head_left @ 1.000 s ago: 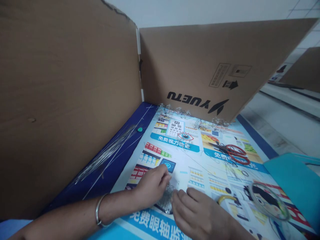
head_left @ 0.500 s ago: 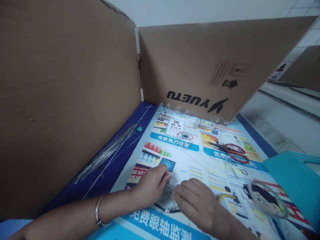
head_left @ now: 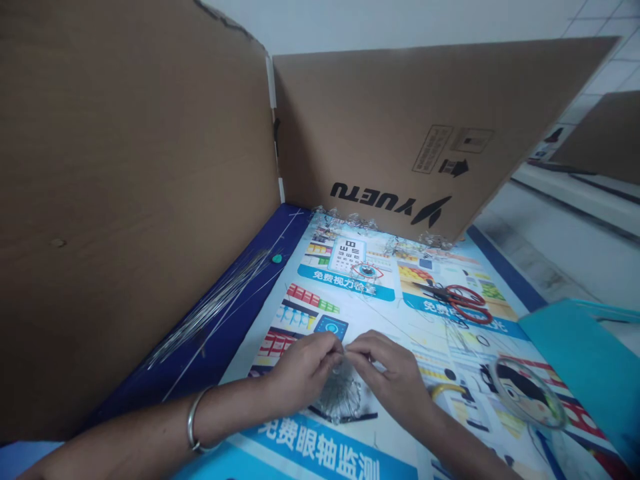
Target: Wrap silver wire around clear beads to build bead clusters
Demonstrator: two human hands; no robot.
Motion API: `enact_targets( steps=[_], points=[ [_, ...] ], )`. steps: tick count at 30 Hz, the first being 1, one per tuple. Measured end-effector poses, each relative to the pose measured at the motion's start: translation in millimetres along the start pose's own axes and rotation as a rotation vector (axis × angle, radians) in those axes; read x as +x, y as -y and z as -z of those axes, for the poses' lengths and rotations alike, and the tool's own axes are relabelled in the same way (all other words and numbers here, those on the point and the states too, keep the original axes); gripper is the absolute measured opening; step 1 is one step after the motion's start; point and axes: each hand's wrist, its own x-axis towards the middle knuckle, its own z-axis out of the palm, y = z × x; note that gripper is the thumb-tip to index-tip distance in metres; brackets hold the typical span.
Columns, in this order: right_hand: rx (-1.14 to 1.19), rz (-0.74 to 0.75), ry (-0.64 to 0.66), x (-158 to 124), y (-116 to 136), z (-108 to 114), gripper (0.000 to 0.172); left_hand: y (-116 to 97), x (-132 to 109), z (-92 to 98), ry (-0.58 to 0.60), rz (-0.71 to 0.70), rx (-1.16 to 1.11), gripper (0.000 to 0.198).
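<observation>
Over the printed sheet point(head_left: 385, 320), my left hand point(head_left: 307, 370) has thumb and fingers pinched together. What it pinches is too small to make out. My right hand point(head_left: 390, 373) faces it with thumb and index fingertips close together, almost touching the left fingertips; anything between them is too fine to see. Under and between both hands lies a silvery, clear beaded piece point(head_left: 343, 397), partly covered by the left hand. A metal bangle point(head_left: 191, 421) circles the left wrist.
Red-handled scissors point(head_left: 463, 303) lie at the right, beyond a roll of clear tape point(head_left: 530, 393). Thin wires point(head_left: 215, 307) and a green piece point(head_left: 277, 259) lie on the left. Cardboard panels point(head_left: 400, 127) stand behind and left. A turquoise folder point(head_left: 580, 360) is at far right.
My right hand has turned and risen, bringing its fingertips up beside my left fingertips. More of the beaded piece shows. The view has shifted slightly.
</observation>
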Motion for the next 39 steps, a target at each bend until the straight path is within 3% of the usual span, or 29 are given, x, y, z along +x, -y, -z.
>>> enact_targets(
  steps=[6,10,14,17,21,24,27,32,39],
  points=[
    [0.050,-0.225,0.028,-3.1,-1.8,-1.5,0.015,-4.0,-1.8,3.9,-0.002,-0.062,-0.027,0.013],
    [0.072,-0.283,0.045,-2.7,-0.9,-2.9,0.015,-4.4,-1.4,4.3,-0.004,-0.046,-0.047,0.012],
    [0.001,-0.210,0.106,-2.2,-4.5,7.2,0.013,-4.7,-1.2,3.7,-0.003,-0.013,-0.055,0.014],
    [-0.209,-0.126,0.145,-15.0,-17.0,30.2,0.017,-5.6,-0.9,4.1,-0.004,0.014,-0.076,0.014],
    [-0.608,0.022,0.260,-59.6,-40.9,69.6,0.043,-4.5,0.7,3.4,-0.018,0.069,-0.118,0.014],
    [-0.793,0.081,0.322,-95.1,-54.6,87.1,0.058,-1.9,1.3,1.3,-0.029,0.095,-0.145,0.014],
    [-0.869,0.145,0.314,-111.3,-59.6,87.5,0.047,-0.6,0.3,-0.3,-0.047,0.088,-0.163,0.014],
    [-0.941,0.216,0.262,-107.4,-55.9,79.3,0.031,-3.6,-1.5,2.4,-0.092,0.117,-0.159,0.014],
    [-0.921,0.166,0.295,-127.5,-62.7,96.1,0.055,-3.9,2.4,7.7,-0.156,0.133,-0.125,0.013]
  ],
)
